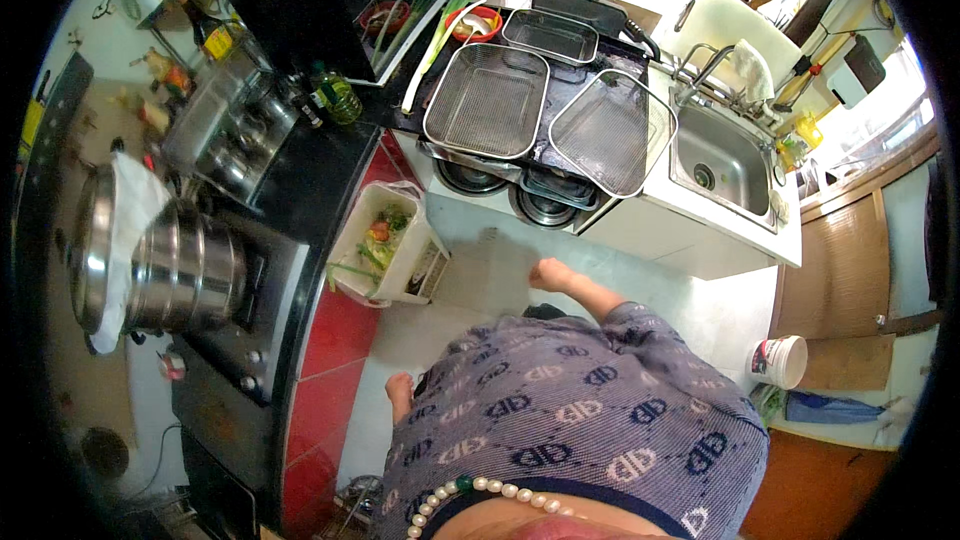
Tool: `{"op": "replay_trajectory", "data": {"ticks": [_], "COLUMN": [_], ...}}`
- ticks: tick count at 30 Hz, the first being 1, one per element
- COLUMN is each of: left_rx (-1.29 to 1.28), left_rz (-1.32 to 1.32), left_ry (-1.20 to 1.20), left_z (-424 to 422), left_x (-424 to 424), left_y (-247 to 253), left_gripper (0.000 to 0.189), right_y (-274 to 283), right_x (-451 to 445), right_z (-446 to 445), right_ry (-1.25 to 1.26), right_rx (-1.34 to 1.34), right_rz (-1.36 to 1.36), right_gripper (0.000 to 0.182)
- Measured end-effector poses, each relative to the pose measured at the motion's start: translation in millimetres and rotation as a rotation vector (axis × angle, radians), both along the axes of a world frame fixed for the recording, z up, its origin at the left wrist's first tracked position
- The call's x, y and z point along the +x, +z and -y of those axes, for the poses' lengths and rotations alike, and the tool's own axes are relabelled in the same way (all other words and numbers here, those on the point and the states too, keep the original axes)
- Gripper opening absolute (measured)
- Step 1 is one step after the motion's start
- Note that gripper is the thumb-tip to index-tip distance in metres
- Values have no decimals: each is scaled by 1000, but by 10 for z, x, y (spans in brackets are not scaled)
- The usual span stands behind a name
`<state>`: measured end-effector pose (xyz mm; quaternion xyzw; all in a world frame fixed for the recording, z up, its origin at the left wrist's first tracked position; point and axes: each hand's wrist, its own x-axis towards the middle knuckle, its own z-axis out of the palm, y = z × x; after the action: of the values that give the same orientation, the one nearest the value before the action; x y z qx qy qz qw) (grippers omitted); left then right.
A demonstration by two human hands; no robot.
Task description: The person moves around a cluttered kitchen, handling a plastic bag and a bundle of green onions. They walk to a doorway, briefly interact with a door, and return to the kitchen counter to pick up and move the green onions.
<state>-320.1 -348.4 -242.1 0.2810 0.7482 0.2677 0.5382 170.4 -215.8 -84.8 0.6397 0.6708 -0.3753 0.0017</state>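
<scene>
My right hand (pixel 553 275) hangs over the tiled floor in front of the body, its fingers curled in and nothing seen in them. On the other side my left hand (pixel 400 388) is low beside the body, partly hidden by the patterned shirt; its grip is unclear and nothing shows in it. Ahead of me, a deep wire-mesh basket (pixel 487 97) and a second mesh basket (pixel 611 127) rest on the dark counter. A smaller mesh tray (pixel 551 36) lies behind them. A leek (pixel 431 67) lies next to a red bowl (pixel 491 34) with a spoon.
A white bin (pixel 360 229) with vegetable scraps stands against the red-tiled cabinet (pixel 330 390). To the left, a steel steamer pot (pixel 176 262) is on the stove. On the right are a steel sink (pixel 724 157) and a white bucket (pixel 787 361). An oil bottle (pixel 341 97) stands near the corner.
</scene>
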Motion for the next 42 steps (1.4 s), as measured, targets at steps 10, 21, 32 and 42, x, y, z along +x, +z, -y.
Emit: {"op": "replay_trajectory", "data": {"ticks": [10,21,32,42], "left_rx": [-27,369,30,-202], "left_rz": [-13,-662,-417,-575], "left_ry": [29,-682,88,-77], "left_z": [325,850,461,1986], "left_x": [19,-427,-363,-587], "left_y": [-19,-245,356,-435], "left_gripper": [7,14,26,8], "right_y": [-341,-182,-191,-163], "right_x": [97,-424,-744,-1829], "right_z": [-104,-276,-364,-581], "right_ry": [88,125,-115,207], "right_rx": [-31,-8,-233,-263], "right_rz": [10,-78,-382,-290], "right_gripper": [23,23,25,24]}}
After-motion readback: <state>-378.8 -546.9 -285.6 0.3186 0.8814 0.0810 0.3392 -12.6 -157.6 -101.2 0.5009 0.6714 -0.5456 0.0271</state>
